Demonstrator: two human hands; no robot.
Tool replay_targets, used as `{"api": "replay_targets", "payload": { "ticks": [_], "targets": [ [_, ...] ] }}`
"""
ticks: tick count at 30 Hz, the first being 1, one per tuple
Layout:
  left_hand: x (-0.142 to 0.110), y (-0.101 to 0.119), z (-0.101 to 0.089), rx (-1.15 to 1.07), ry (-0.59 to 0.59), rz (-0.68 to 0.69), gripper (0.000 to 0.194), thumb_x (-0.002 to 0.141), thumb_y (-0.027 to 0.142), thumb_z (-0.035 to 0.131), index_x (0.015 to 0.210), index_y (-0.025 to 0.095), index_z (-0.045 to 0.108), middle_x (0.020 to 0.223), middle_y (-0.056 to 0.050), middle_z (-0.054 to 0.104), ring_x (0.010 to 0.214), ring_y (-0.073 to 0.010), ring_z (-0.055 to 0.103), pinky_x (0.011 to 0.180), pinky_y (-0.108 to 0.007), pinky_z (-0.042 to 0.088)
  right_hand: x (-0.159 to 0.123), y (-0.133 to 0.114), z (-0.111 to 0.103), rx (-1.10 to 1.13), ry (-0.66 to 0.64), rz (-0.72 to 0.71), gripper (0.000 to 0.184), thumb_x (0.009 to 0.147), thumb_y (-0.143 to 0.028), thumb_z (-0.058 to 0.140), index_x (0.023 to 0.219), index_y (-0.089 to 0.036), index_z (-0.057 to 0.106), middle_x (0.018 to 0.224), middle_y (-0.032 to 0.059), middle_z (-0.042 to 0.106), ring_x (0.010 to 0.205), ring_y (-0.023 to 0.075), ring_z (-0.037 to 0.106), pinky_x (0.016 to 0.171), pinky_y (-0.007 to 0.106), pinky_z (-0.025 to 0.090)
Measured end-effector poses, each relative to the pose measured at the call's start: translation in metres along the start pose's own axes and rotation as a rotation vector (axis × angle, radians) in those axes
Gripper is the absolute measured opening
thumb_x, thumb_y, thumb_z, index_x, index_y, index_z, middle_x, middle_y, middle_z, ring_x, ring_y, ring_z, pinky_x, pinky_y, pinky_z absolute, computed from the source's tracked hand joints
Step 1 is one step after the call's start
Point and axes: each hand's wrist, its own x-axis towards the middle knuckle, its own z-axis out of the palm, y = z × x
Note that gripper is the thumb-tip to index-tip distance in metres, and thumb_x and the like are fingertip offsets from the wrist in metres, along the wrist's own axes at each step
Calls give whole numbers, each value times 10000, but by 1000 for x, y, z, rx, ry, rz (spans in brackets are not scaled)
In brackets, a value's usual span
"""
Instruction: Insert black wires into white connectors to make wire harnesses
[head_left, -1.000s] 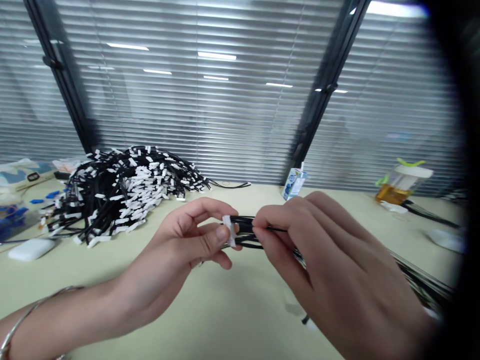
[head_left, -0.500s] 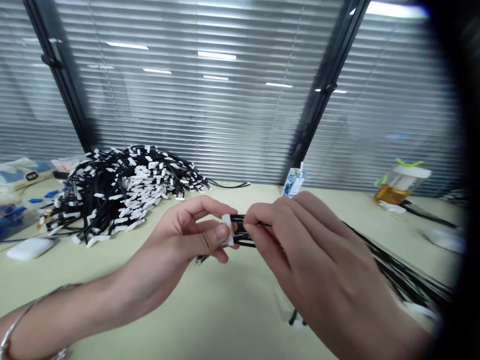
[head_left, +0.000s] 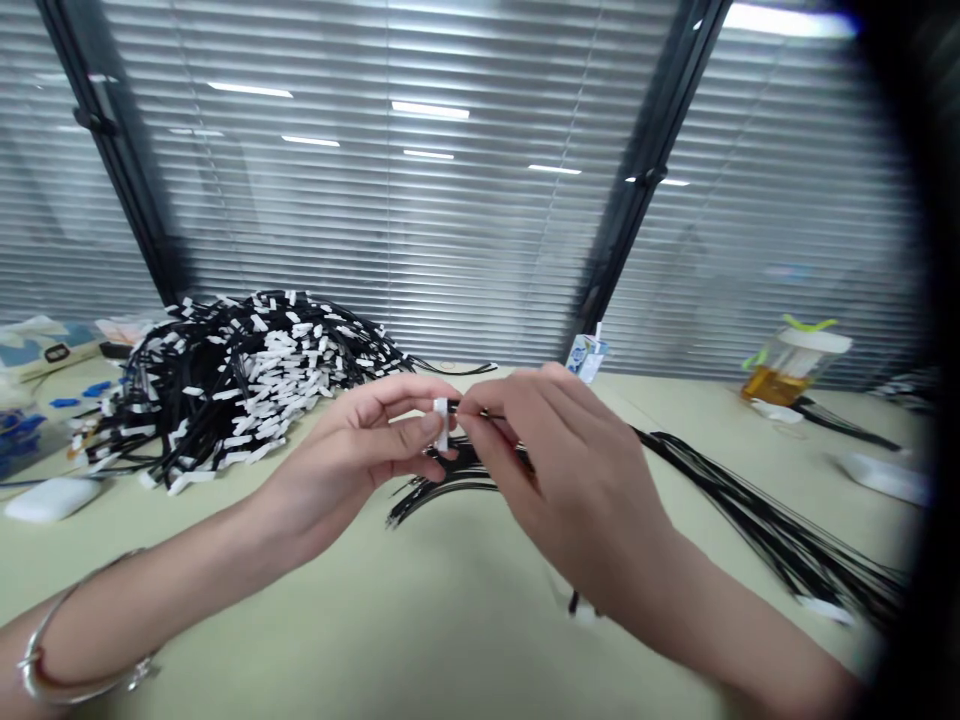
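Note:
Between its thumb and fingers, my left hand [head_left: 360, 435] pinches a small white connector [head_left: 441, 424] held upright. My right hand [head_left: 562, 455] is closed just to the right, its thumb and index finger on a thin black cable [head_left: 453, 407] that meets the connector's right side. Below both hands, loose black wires [head_left: 420, 497] with bare-looking tips fan out to the left. The bundle of black cables [head_left: 742, 500] runs on behind my right hand to the right side of the table. My right palm and remaining fingers hide part of the wires.
A big heap of black cables with white connectors [head_left: 292, 370] lies at the left back. Near it are a white case [head_left: 52, 498] and blue pieces [head_left: 19, 430]. A drink carton [head_left: 586, 357] and a jar of amber liquid [head_left: 787, 370] stand at the back by the blinds [head_left: 390, 220].
Both hands have moved slightly up and left with the connector, my right hand most. More of the loose wires below now show, and the cable bundle on the right is more visible.

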Motion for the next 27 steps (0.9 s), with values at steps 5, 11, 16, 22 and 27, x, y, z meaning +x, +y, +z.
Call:
{"api": "replay_targets", "payload": {
  "ticks": [5, 11, 16, 22, 27],
  "targets": [
    [7, 4, 1, 70, -102, 112, 294, 833, 221, 601, 1127, 222, 596, 1026, -42, 596, 957, -176, 582, 849, -285, 498, 7, 10, 6, 447, -106, 321, 41, 917, -178, 443, 912, -209, 470, 708, -64, 563, 605, 54, 516, 490, 181, 346],
    [11, 3, -3, 215, 15, 302, 235, 779, 170, 658, 1011, 205, 640, 956, -38, 630, 926, -174, 585, 798, -246, 488, 7, 9, 4, 603, -119, 329, 38, 922, -228, 443, 930, -215, 478, 757, -43, 563, 660, 63, 546, 554, 176, 386],
    [14, 17, -6, -33, 132, 267, 221, 877, 303, 530, 1024, 167, 623, 1077, -69, 592, 1097, -219, 515, 972, -360, 418, 9, 27, 17, 562, -174, 389, 170, 969, -287, 308, 954, -207, 457, 831, -22, 563, 761, 73, 540, 671, 203, 412],
    [12, 32, -10, -348, 129, 138, 336, 933, 366, 383, 1009, 129, 609, 862, -34, 581, 656, -105, 561, 603, -225, 511, -12, 63, 84, 377, -492, 258, 166, 919, -234, 430, 886, -150, 570, 862, 24, 587, 848, 123, 535, 785, 289, 419],
    [3, 29, -4, -387, 106, 26, 336, 954, 297, 314, 945, 106, 590, 623, 38, 410, 389, -33, 202, 337, -163, 225, -45, 79, 144, 252, -778, 207, 208, 885, -321, 516, 930, -128, 584, 944, 48, 589, 869, 150, 564, 807, 361, 464]
  ]
}}
